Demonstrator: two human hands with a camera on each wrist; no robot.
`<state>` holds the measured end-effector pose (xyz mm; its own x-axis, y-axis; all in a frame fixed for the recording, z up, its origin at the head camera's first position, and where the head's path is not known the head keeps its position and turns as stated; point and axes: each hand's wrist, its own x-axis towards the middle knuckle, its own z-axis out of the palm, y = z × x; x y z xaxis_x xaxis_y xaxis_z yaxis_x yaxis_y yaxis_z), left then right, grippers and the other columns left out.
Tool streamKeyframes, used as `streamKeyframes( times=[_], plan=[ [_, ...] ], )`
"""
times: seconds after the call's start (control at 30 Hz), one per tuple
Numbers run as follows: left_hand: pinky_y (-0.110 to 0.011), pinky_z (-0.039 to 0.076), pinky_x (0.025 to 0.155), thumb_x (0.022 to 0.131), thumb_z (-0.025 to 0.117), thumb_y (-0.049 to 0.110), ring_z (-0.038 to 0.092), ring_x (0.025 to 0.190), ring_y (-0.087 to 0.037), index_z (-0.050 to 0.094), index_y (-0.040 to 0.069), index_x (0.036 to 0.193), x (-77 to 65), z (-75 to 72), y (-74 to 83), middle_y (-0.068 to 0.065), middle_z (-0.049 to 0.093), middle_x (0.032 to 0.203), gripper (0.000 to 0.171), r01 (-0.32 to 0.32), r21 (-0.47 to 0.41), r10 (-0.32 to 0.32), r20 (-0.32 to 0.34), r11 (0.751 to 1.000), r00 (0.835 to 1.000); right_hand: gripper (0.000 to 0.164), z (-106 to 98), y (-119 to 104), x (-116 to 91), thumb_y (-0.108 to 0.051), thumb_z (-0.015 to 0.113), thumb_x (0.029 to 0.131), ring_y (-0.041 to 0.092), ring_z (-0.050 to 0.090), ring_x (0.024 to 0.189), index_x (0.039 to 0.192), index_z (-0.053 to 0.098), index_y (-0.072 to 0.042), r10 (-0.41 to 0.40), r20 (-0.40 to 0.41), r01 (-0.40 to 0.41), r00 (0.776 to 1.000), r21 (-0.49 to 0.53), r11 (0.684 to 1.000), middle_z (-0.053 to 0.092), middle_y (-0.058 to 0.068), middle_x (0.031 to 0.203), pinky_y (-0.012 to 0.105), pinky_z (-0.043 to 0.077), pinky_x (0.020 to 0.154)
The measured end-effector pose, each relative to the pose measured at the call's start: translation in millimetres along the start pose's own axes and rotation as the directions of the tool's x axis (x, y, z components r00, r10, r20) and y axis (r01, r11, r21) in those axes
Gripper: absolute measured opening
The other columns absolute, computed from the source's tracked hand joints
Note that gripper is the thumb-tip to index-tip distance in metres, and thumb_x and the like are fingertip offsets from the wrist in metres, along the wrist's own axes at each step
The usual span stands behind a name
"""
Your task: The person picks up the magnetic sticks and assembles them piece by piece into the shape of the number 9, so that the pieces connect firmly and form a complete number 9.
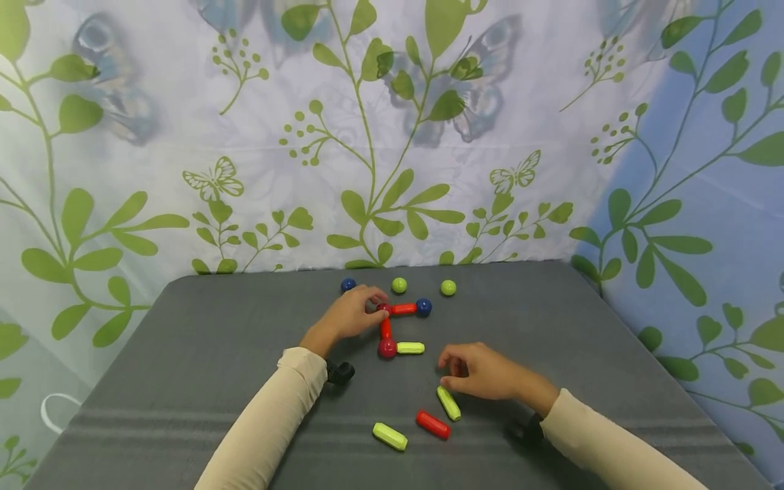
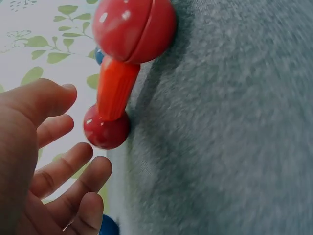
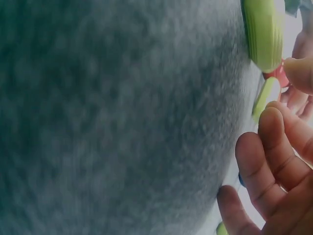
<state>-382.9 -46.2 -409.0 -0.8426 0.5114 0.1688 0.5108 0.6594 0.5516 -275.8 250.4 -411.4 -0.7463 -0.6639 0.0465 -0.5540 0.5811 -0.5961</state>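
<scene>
On the grey table a joined shape of balls and rods stands near the middle. Its far red ball (image 2: 106, 128) links by a red rod (image 1: 386, 329) to the near red ball (image 1: 387, 348). Another red rod (image 1: 403, 309) runs from the far ball to a blue ball (image 1: 423, 307). A yellow-green rod (image 1: 411, 348) sticks out from the near ball. Beside the far ball, my left hand (image 1: 354, 314) hovers with fingers relaxed and nothing in them. My right hand (image 1: 484, 371) is loosely curved and holds nothing, just above a loose yellow-green rod (image 1: 449, 403).
Along the back lie a blue ball (image 1: 348, 285) and two green balls (image 1: 399, 285). Closer to the front are a loose red rod (image 1: 433, 425) and another yellow-green rod (image 1: 390, 436). A leaf-patterned curtain (image 1: 275, 170) hangs behind the table.
</scene>
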Motion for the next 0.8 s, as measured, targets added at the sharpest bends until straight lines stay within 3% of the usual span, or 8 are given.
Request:
streamKeyframes(
  times=[0.2,0.43,0.8],
  plan=[
    [-0.041,0.05,0.089,0.095,0.074,0.026,0.061,0.102,-0.022,0.07,0.013,0.118,6.6,7.5,-4.0,-0.005,0.063,0.11,0.027,0.01,0.009,-0.01,-0.009,1.0,1.0,0.016,3.0,-3.8,1.6,-0.027,0.074,0.094,0.003,0.055,0.062,0.101,0.065,-0.015,0.029,0.027,-0.03,0.999,0.026,0.999,0.061,-0.013,0.073,0.026,0.048,0.058],
    [-0.041,0.05,0.089,0.095,0.073,0.019,0.061,0.101,-0.024,0.07,0.01,0.117,8.2,8.5,-4.9,-0.006,0.064,0.108,0.024,-0.021,-0.011,0.021,-0.006,1.0,1.0,0.013,4.1,-4.9,2.8,-0.03,0.073,0.095,0.003,0.056,0.062,0.095,0.063,-0.022,0.056,0.036,-0.058,0.998,0.038,0.998,0.063,-0.013,0.073,0.025,0.047,0.057],
    [-0.041,0.05,0.09,0.095,0.072,0.017,0.061,0.102,-0.023,0.07,0.009,0.117,5.5,10.8,-5.7,-0.006,0.064,0.108,0.024,-0.031,-0.02,0.031,-0.007,0.999,0.999,0.022,9.5,-6.4,2.1,-0.035,0.076,0.092,0.002,0.057,0.058,0.096,0.064,-0.017,0.062,0.042,-0.065,0.997,0.056,0.996,0.064,-0.014,0.069,0.024,0.046,0.052]
  ],
)
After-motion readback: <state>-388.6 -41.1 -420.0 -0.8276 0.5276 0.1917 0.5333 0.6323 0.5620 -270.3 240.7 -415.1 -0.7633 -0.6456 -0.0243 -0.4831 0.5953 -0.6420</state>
